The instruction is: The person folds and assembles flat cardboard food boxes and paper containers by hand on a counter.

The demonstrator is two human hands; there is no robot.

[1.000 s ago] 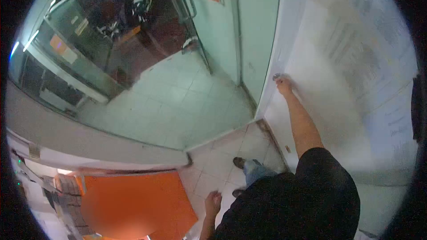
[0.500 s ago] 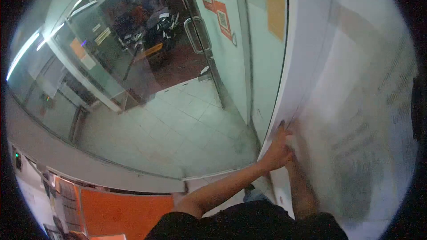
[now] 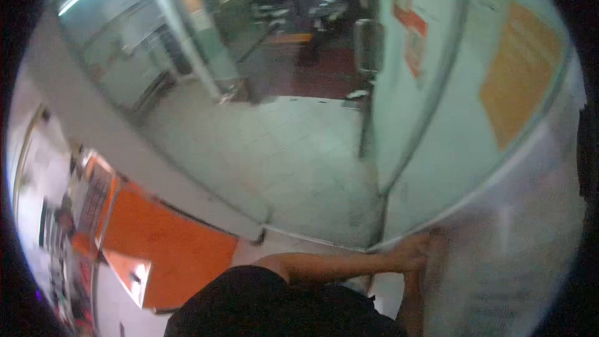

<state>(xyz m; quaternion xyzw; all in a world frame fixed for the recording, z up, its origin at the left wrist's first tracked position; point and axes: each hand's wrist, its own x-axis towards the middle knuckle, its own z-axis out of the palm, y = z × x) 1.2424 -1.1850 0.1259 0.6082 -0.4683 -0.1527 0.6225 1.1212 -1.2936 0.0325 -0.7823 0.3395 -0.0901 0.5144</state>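
My left hand [image 3: 409, 256] reaches across to the right, at the lower edge of a glossy white panel [image 3: 524, 231]. Motion blur smears its fingers, so their grip cannot be made out. My right forearm [image 3: 412, 302] rises from below and meets the left wrist. The right hand overlaps the left one beside the panel, and its fingers cannot be separated from it. No held object shows in either hand. Just beyond the hands runs the bottom corner of a glass partition [image 3: 430, 193].
Behind the glass lie a tiled floor [image 3: 293, 150] and a glass door with a metal handle [image 3: 368, 47]. Parked motorbikes [image 3: 324, 12] stand outside. An orange panel or tabletop [image 3: 168, 237] is at lower left. A yellow sheet [image 3: 521, 72] hangs on the glass at right.
My view has swung, so the doorway sits further right and more of the orange surface shows. Both hands now appear lower and further right in view, still close together by the white panel.
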